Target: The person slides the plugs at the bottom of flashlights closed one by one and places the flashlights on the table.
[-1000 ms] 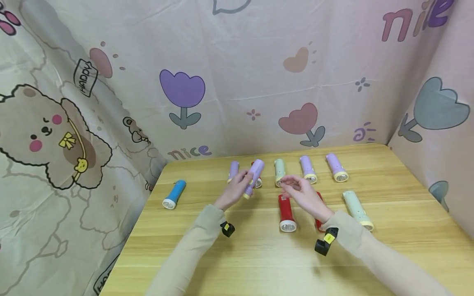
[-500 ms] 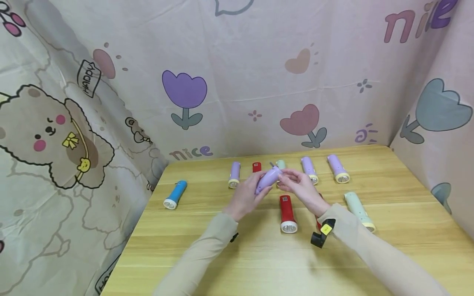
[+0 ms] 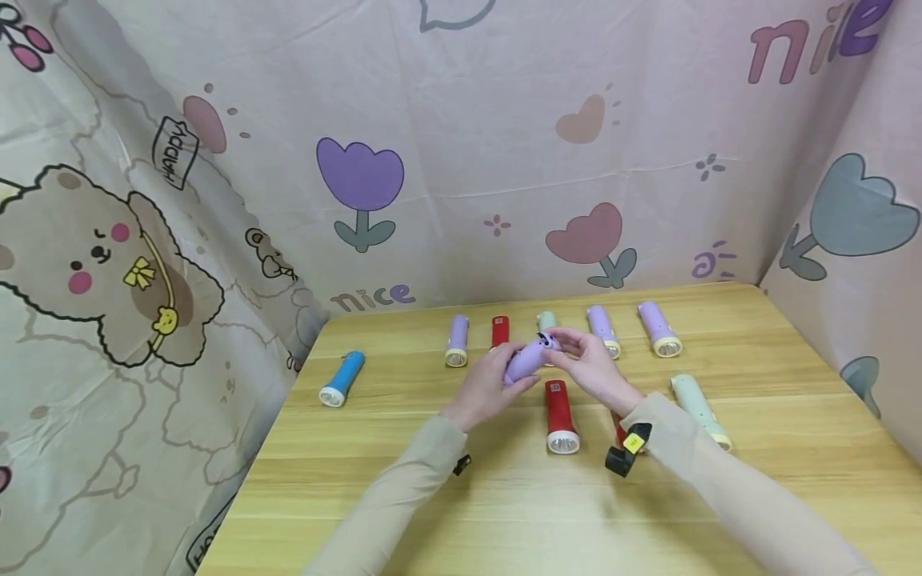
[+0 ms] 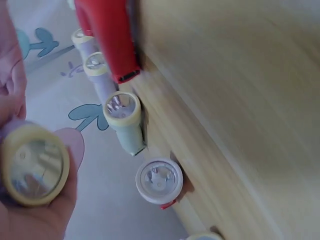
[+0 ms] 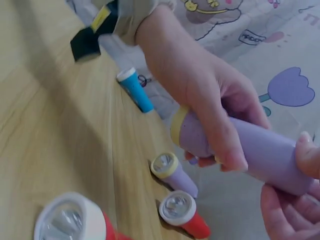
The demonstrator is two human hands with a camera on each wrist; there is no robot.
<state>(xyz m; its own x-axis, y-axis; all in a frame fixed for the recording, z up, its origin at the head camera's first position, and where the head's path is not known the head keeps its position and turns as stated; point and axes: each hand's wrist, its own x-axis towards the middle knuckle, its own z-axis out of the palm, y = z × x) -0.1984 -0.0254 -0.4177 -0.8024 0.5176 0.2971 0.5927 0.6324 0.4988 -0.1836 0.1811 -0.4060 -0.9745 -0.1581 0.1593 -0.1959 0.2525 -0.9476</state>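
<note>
A purple flashlight [image 3: 526,364] with a cream head ring is held up over the table, tail end to the right. My left hand [image 3: 481,392] grips its body, thumb along the near side. At the tail, where a small dark detail shows, the fingers of my right hand [image 3: 589,368] pinch the end. The left wrist view shows the flashlight's clear lens [image 4: 36,167] facing that camera. In the right wrist view, the left thumb lies across the barrel [image 5: 265,150], and right fingertips [image 5: 306,155] touch the other end.
On the wooden table [image 3: 432,512], a red flashlight [image 3: 559,416] lies below the hands; another is partly behind the right wrist. Purple, red and green flashlights line the back. A blue flashlight [image 3: 342,378] lies left, a green one [image 3: 699,410] right. Printed curtains [image 3: 461,160] surround the table.
A second ago only my left hand held the purple flashlight. It has moved right and turned its tail toward my right hand, which has come to pinch that end.
</note>
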